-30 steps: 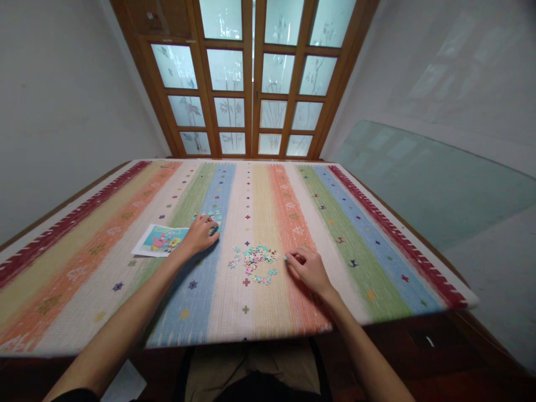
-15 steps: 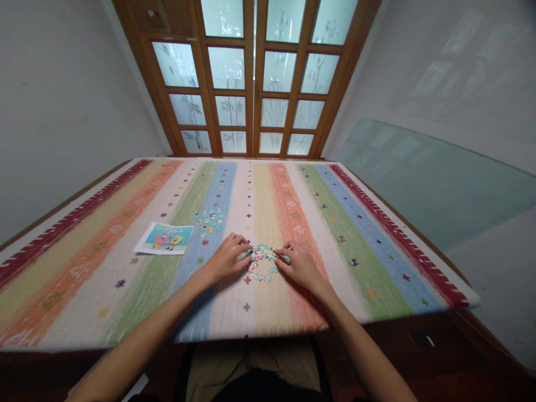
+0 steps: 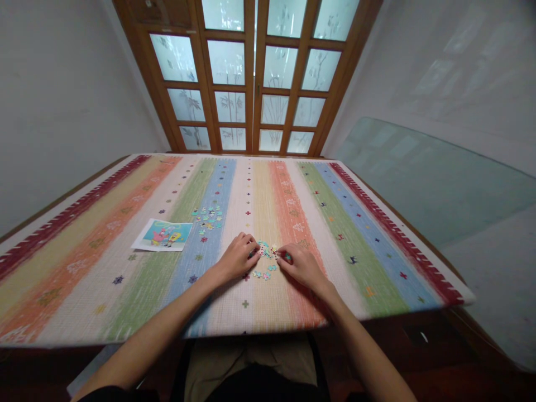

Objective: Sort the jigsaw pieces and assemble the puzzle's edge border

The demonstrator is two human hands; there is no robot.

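A small heap of jigsaw puzzle pieces (image 3: 265, 249), mostly teal with pink and yellow bits, lies on the striped cloth between my hands. At its left edge my left hand (image 3: 239, 257) rests with curled fingers closed around some pieces, partly covering them. From the right side my right hand (image 3: 300, 265) reaches in, thumb and forefinger pinched at a piece at the heap's edge; a teal piece shows beneath its fingers. Just in front of the heap a few loose pieces (image 3: 263, 275) lie on the cloth.
Another group of scattered puzzle pieces (image 3: 208, 216) lies farther back on the left. Beside it is a printed picture (image 3: 164, 235) with cartoon figures. A striped tablecloth (image 3: 268, 312) covers the table. Beyond stand wooden doors with frosted panes (image 3: 274, 109); a glass panel (image 3: 402, 173) leans at right.
My left hand has shifted slightly right, over the heap's left edge, covering pieces that showed there before. The right hand has hardly moved. The view has tilted slightly.
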